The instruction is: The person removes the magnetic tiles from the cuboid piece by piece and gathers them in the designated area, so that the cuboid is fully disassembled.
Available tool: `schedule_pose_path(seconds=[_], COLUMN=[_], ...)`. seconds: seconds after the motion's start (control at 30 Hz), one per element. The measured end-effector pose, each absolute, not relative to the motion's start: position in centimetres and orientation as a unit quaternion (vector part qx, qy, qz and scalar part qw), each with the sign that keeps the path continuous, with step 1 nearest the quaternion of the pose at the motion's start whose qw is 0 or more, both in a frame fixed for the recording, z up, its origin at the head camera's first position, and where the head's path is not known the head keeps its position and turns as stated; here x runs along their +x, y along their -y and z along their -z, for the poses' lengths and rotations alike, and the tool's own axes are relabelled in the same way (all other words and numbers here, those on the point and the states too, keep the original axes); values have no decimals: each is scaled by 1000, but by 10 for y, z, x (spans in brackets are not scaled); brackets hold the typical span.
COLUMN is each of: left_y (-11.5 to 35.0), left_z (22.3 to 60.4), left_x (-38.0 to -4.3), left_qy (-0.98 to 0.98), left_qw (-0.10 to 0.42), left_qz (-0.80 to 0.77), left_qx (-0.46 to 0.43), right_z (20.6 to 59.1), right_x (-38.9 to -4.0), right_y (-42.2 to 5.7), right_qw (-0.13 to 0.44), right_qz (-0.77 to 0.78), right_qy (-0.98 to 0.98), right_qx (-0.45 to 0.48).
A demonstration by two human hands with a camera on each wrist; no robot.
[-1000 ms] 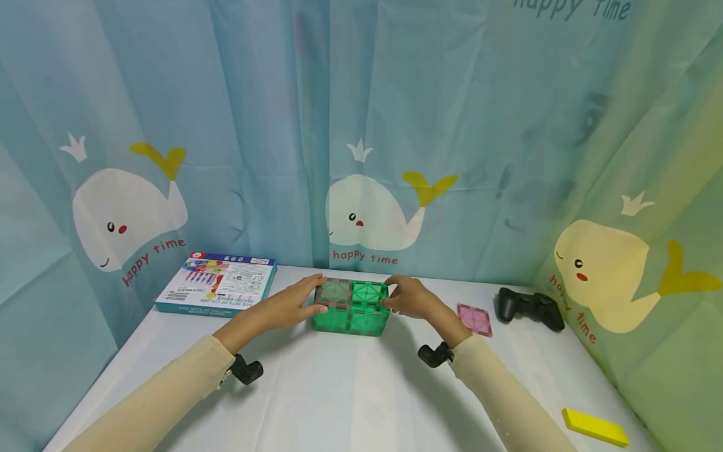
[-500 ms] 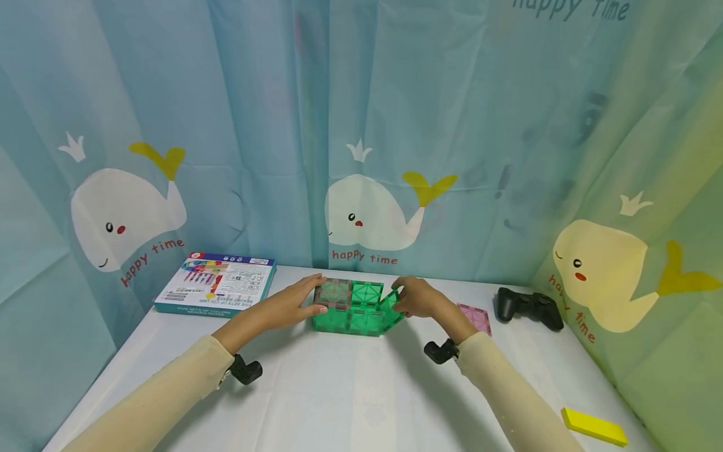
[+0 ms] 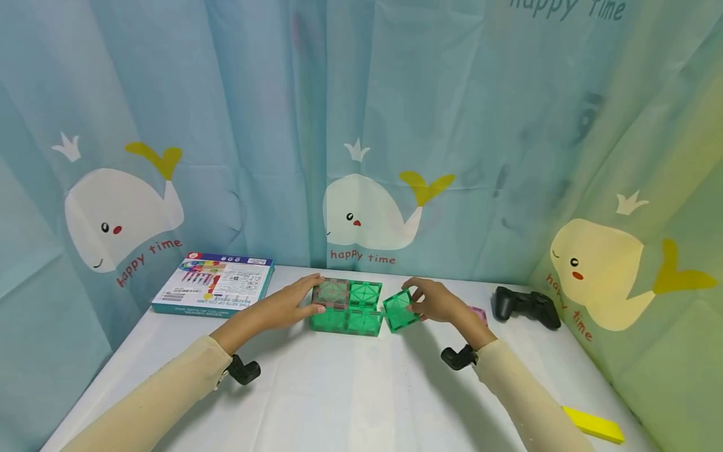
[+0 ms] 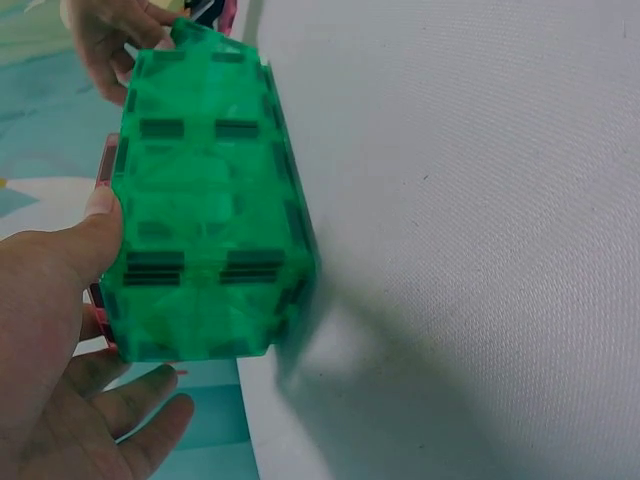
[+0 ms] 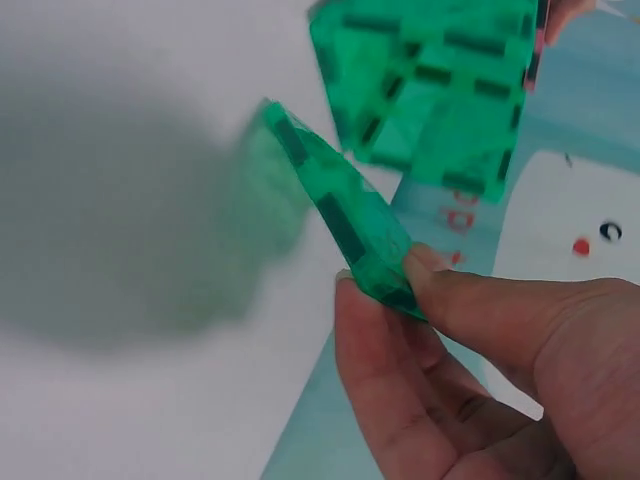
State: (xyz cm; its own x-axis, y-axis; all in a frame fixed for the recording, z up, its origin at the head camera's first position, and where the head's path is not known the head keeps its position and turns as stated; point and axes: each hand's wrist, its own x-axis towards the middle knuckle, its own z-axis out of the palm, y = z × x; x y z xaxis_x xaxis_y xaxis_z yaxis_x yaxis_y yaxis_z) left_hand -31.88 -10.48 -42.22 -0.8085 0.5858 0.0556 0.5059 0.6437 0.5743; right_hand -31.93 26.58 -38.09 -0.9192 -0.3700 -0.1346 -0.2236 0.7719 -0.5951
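Observation:
A box-like structure of translucent green magnetic tiles [image 3: 364, 321] stands at the back middle of the table. One pink magnetic tile [image 3: 331, 293] lies on its top left. My left hand [image 3: 290, 304] holds the structure's left end, thumb at the front edge of the pink tile and fingers behind. In the left wrist view the thumb [image 4: 98, 225] touches the top edge. My right hand [image 3: 433, 302] pinches a loose green magnetic tile [image 3: 400, 311] between thumb and fingers, tilted, just right of the structure. The right wrist view shows this tile [image 5: 345, 215] nearly edge-on, apart from the structure.
Another pink tile [image 3: 479, 315] lies partly hidden behind the right wrist. A black game controller [image 3: 526, 307] sits at the back right, a yellow block [image 3: 594, 425] at the front right. A flat printed box [image 3: 214, 285] lies at the back left. Curtains [image 3: 271, 125] enclose the table.
My right hand has pulled the green tile off the structure's right end and moved it to the right. My left hand stays on the structure.

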Motion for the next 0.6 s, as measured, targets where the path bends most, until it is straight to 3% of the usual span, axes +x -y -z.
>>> schedule_pose_path(seconds=[0.6], left_y=[104], left_z=[424], left_x=[-319], left_qy=[-906], left_qw=[60], left_qz=[-288], left_qx=[305], right_z=[405], right_x=[-327], right_y=[-364], right_qw=[84], right_qz=[410], right_qy=[-900], right_qx=[-124])
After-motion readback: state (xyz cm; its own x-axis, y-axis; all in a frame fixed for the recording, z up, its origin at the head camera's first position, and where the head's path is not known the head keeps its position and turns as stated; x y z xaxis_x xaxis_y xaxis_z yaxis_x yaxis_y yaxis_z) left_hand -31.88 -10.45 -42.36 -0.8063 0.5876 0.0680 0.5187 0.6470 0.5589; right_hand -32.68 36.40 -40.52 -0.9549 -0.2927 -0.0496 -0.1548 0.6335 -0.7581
